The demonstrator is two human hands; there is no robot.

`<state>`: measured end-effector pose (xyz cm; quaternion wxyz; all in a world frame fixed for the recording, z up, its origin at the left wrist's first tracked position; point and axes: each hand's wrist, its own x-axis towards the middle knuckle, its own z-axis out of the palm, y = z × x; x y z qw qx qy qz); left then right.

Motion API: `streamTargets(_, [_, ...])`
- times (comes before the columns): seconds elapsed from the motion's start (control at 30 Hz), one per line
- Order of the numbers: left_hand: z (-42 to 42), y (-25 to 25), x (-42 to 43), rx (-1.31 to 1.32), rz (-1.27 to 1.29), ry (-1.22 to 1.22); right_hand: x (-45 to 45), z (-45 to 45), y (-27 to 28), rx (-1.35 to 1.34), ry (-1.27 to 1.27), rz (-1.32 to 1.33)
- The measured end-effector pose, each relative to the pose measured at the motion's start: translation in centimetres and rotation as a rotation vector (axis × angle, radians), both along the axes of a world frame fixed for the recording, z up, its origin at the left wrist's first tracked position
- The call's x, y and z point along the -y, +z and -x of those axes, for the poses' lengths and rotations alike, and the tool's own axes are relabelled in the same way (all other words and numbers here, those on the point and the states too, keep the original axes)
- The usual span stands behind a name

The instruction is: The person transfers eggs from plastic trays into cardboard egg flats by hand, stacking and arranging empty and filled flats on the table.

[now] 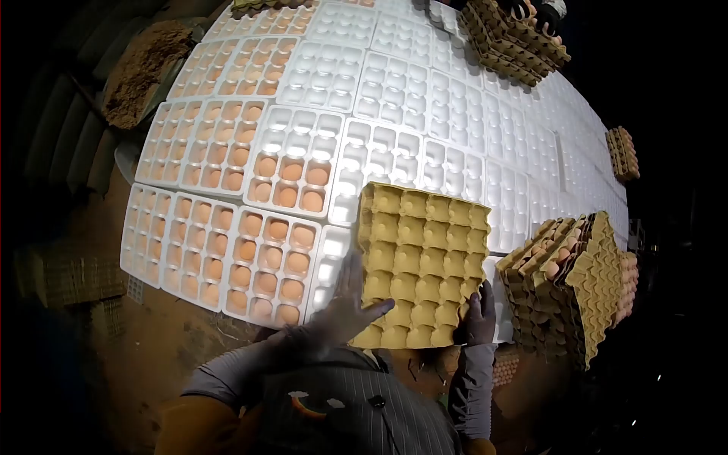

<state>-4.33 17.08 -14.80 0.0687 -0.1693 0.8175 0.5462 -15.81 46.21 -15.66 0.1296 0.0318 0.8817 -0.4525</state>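
Note:
A yellowish moulded egg tray (425, 258) with bare cups lies between my two hands, over the near edge of the white trays. My left hand (341, 312), gloved and slightly blurred, is at its left edge, fingers stretched along the side and thumb over the front cups. At the lower right edge, my right hand (479, 315), also gloved, grips the tray with its fingers bent around the side. Left of it stands a white tray filled with brown eggs (265, 283). Behind that, another white tray (294, 159) has eggs only in its nearer cups.
White plastic trays (394, 87) cover the wide surface, egg-filled ones at left. To my right stands a stack of egg trays (542, 288) with eggs, one tray leaning on edge. Another person's hands (535, 11) are at a far tray stack (508, 42). A brown heap (148, 72) lies at left.

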Motion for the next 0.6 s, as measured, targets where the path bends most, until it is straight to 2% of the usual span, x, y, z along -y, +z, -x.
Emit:
streamTargets(0.03, [-0.1,1.1,-1.4,0.015,-0.043,0.125,0.0,0.0,0.7,-0.013,-0.042,0.120])
streamTargets(0.07, [-0.5,2.3,-1.4,0.017,-0.025,0.139,1.4,-0.1,2.3,-0.039,-0.036,0.332])
streamTargets(0.13, [-0.1,4.2,-2.1,-0.151,-0.389,0.349,2.5,0.4,5.8,-0.103,0.050,0.369])
streamTargets(0.17, [-0.6,4.1,-1.6,-0.204,-0.131,0.319,1.9,0.6,6.0,-0.237,0.139,0.225])
streamTargets(0.2, [-1.3,2.3,-0.9,-0.317,-0.384,0.344,2.1,0.7,8.0,-0.335,0.254,0.109])
streamTargets(0.23, [-0.7,5.3,-0.9,-0.350,-0.522,0.381,2.6,0.8,9.8,-0.419,0.308,0.133])
streamTargets(0.27, [-0.4,6.7,-0.9,-0.364,-0.488,0.406,2.7,0.6,11.8,-0.483,0.315,0.075])
streamTargets(0.3, [0.4,8.9,-1.3,-0.343,-0.611,0.408,2.2,0.5,13.5,-0.605,0.305,0.006])
streamTargets(0.4, [4.9,13.2,-2.6,-0.489,-0.514,0.106,-2.0,0.0,18.4,-0.831,0.103,-0.133])
streamTargets(0.5, [12.9,17.0,-7.4,-0.666,-0.312,-0.227,-8.6,-0.6,24.9,-0.762,-0.149,-0.002])
streamTargets(0.57, [17.3,21.1,-12.7,-0.682,-0.375,-0.361,-16.0,0.9,27.0,-0.789,-0.181,-0.212])
streamTargets(0.6, [20.2,21.8,-15.4,-0.689,-0.358,-0.427,-18.6,1.5,28.1,-0.720,-0.230,-0.118])
